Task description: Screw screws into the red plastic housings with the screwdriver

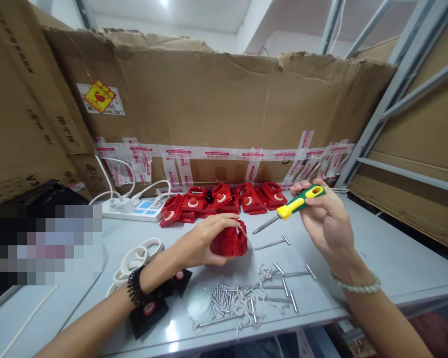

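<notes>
My left hand (205, 238) is closed around a red plastic housing (229, 242), held just above the grey table. A thin string runs from the housing to a metal T-shaped rod (271, 244) lying to its right. In my right hand (326, 219), fingers wrapped round its green and yellow handle, is a screwdriver (293, 206). Its tip points down and left toward the housing, apart from it. Below lie several more T-shaped rods (283, 278) tangled with white string (242, 303), and a pile of small metal pins (221, 298).
Several red housings with round knobs (220, 196) line the back, beside a white power strip (134, 209). White rings (134, 258), black square plates (149, 313) and a clear round disc (198, 302) are at the left front. A cardboard wall (224, 104) stands behind; metal shelf bars (388, 109) rise right.
</notes>
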Demonstrator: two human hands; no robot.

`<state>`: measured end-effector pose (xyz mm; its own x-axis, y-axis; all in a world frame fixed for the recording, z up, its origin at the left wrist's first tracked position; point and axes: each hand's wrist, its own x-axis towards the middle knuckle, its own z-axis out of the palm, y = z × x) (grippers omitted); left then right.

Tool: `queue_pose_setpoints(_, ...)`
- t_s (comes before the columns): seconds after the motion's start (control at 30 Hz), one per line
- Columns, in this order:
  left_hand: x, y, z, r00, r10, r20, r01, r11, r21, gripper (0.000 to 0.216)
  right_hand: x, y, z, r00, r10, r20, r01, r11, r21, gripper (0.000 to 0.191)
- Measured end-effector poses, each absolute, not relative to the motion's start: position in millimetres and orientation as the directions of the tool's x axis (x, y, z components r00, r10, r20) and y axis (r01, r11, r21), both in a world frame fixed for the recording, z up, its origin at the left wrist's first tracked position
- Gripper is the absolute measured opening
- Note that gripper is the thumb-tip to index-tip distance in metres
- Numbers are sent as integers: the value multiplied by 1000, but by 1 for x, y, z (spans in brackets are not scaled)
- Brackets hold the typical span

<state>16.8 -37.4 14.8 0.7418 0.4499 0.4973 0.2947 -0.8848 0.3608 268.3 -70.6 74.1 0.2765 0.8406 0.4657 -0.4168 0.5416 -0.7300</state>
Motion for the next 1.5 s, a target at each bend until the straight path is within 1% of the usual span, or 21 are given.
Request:
queue_pose_setpoints(0.1, 24, -35, 19, 768, 443, 463, 298, -886, 354, 62, 282, -66, 71, 228, 882, 411, -335, 468, -818, 33)
queue_pose_setpoints(0.2, 33, -31, 25, 804, 449, 391, 319, -879, 354, 65, 297, -59, 64, 151, 900, 409, -181, 432, -884, 39)
queue_pose_setpoints(0.33, 44, -25, 33, 843, 473, 257, 378, -860, 343, 66, 314, -49, 57, 73, 902, 426, 61, 422, -904, 43)
queue_pose_setpoints(0.43, 50, -21, 35, 852, 466, 238, 374, -861, 346, 64, 320, -46, 55, 96, 908, 408, 150, 392, -907, 45)
queue_pose_setpoints(0.5, 52, -19, 33, 853, 452, 261, 349, -866, 358, 62, 322, -45, 54, 164, 886, 434, 238, 391, -889, 44)
queue_pose_setpoints(0.6, 51, -17, 29, 840, 450, 304, 324, -865, 384, 61, 322, -43, 49, 280, 793, 541, 475, 375, -796, 40)
queue_pose_setpoints(0.67, 49, -17, 27, 831, 454, 321, 318, -861, 396, 62, 322, -41, 46, 303, 725, 618, 608, 352, -711, 40)
queue_pose_setpoints(0.73, 46, -19, 26, 829, 453, 329, 313, -862, 399, 63, 321, -40, 42, 291, 682, 671, 667, 359, -653, 38)
queue_pose_setpoints(0.8, 44, -20, 26, 829, 452, 330, 314, -864, 395, 63, 321, -38, 39, 302, 672, 676, 642, 381, -665, 35)
queue_pose_setpoints(0.83, 43, -20, 26, 827, 453, 332, 317, -864, 391, 64, 321, -38, 39, 324, 686, 652, 588, 394, -707, 34)
queue_pose_setpoints(0.87, 42, -20, 26, 825, 453, 338, 318, -866, 386, 64, 322, -38, 39, 354, 712, 607, 502, 403, -765, 35)
queue_pose_setpoints(0.93, 40, -18, 24, 821, 449, 352, 315, -871, 377, 64, 324, -38, 40, 398, 791, 464, 268, 384, -884, 41)
queue_pose_setpoints(1.0, 38, -16, 23, 817, 443, 369, 306, -876, 374, 62, 326, -39, 42, 345, 891, 295, 52, 295, -954, 43)
queue_pose_setpoints(1.03, 38, -15, 23, 815, 441, 377, 302, -877, 373, 62, 327, -40, 43, 285, 931, 227, -11, 240, -971, 41)
queue_pose_setpoints(1.1, 37, -14, 22, 808, 441, 391, 298, -878, 374, 61, 328, -43, 44, 164, 975, 152, -59, 163, -985, 34)
queue_pose_setpoints(1.17, 36, -13, 22, 804, 439, 401, 296, -880, 371, 62, 327, -46, 44, 119, 981, 155, -61, 163, -985, 30)
queue_pose_setpoints(1.37, 36, -12, 22, 804, 435, 405, 292, -883, 369, 62, 317, -51, 37, 213, 919, 333, -64, 353, -934, 27)
queue_pose_setpoints(1.5, 36, -12, 23, 807, 431, 404, 287, -884, 369, 61, 314, -51, 35, 231, 908, 349, -25, 364, -931, 29)
